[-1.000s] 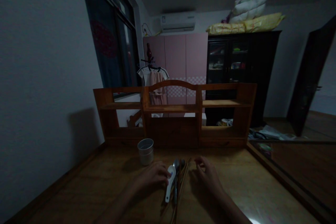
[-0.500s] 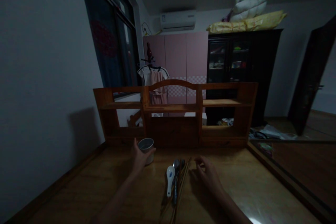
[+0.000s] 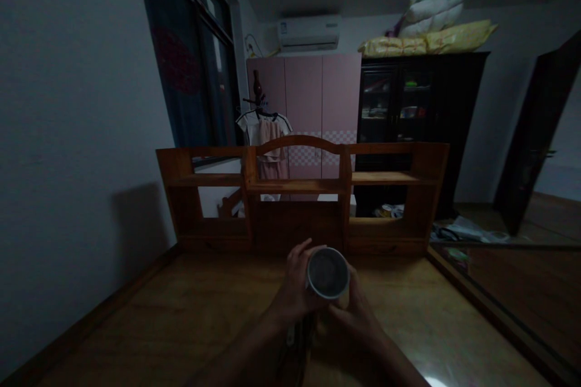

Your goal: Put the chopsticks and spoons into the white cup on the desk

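Note:
A grey metal cup (image 3: 327, 273) is raised over the middle of the desk, its round mouth tilted toward me. My left hand (image 3: 295, 284) is closed round the cup's left side. On the other side my right hand (image 3: 356, 311) grips it too, with the thumb low near the rim. Beneath my hands, a white spoon (image 3: 291, 336) lies on the desk in shadow, mostly covered. Dark, thin shapes of the other spoons and chopsticks (image 3: 303, 357) show beside it, hard to make out.
The wooden desk (image 3: 190, 296) has a low shelf unit (image 3: 297, 186) along its back edge. A wall (image 3: 82, 193) borders the left side, and a raised wooden edge (image 3: 481, 308) runs along the right. Wardrobes (image 3: 304, 94) stand beyond.
My left hand has carried the cup rightward from the left of the utensils and tipped its mouth toward me. My right hand has come in from the right and taken hold of the cup.

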`<move>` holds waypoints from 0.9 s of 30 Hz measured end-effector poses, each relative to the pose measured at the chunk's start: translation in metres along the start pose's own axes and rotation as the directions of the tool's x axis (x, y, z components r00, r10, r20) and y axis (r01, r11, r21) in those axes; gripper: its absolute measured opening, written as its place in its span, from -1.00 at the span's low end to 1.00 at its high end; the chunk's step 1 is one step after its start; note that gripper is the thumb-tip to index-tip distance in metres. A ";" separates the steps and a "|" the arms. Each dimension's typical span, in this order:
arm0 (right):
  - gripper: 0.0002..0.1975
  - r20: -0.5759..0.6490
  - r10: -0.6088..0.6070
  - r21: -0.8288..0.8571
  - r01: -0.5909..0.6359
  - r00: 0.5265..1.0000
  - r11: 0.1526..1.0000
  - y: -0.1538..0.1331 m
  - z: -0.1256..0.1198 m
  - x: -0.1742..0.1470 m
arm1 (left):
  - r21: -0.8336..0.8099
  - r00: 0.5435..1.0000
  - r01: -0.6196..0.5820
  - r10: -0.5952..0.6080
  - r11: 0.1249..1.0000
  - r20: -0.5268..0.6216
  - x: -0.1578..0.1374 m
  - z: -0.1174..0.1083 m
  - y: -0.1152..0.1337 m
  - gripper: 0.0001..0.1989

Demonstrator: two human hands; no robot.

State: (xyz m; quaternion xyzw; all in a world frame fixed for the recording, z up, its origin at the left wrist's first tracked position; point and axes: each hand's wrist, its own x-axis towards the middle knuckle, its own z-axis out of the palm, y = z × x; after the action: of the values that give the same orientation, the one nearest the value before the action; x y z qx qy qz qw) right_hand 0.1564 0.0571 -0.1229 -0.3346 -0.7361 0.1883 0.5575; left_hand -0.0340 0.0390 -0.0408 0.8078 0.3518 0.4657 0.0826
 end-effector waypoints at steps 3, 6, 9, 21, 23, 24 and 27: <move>-0.36 0.000 -0.040 -0.052 0.040 0.999 0.998 0.009 -0.006 0.001 | -0.059 0.997 -0.017 0.021 0.998 0.076 0.004 0.022 0.007 -0.09; -0.44 -0.066 0.079 -0.080 -0.085 0.995 0.993 0.014 -0.015 0.008 | -0.065 0.994 0.055 -0.049 0.996 0.093 0.004 0.030 -0.016 -0.01; -0.42 -0.192 0.274 -0.075 -0.292 0.943 0.953 0.018 -0.025 0.015 | -0.014 0.989 0.113 -0.111 0.993 0.101 -0.003 0.024 -0.051 -0.29; -0.39 -0.052 0.378 -0.037 -0.380 0.924 0.924 0.036 -0.026 0.013 | 0.052 0.952 0.307 -0.306 0.950 -0.031 -0.034 0.011 -0.095 -0.82; -0.26 -0.090 0.358 -0.040 -0.363 0.929 0.931 0.034 -0.022 0.015 | 0.037 0.958 0.285 -0.285 0.958 -0.010 -0.036 0.010 -0.091 -0.83; -0.16 -0.153 0.340 -0.054 -0.351 0.928 0.935 0.031 -0.020 0.017 | 0.032 0.965 0.263 -0.263 0.964 0.004 -0.036 0.010 -0.089 -0.83; -0.09 -0.440 0.180 -0.157 -0.273 0.880 0.949 0.008 -0.021 0.022 | 0.040 0.983 0.175 -0.177 0.984 0.055 -0.039 0.010 -0.085 -0.83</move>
State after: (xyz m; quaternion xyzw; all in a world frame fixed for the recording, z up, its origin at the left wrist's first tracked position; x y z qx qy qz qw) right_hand 0.1754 0.0760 -0.1068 -0.5095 -0.5703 0.0957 0.6371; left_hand -0.0802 0.0787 -0.1134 0.7882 0.4272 0.4266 0.1197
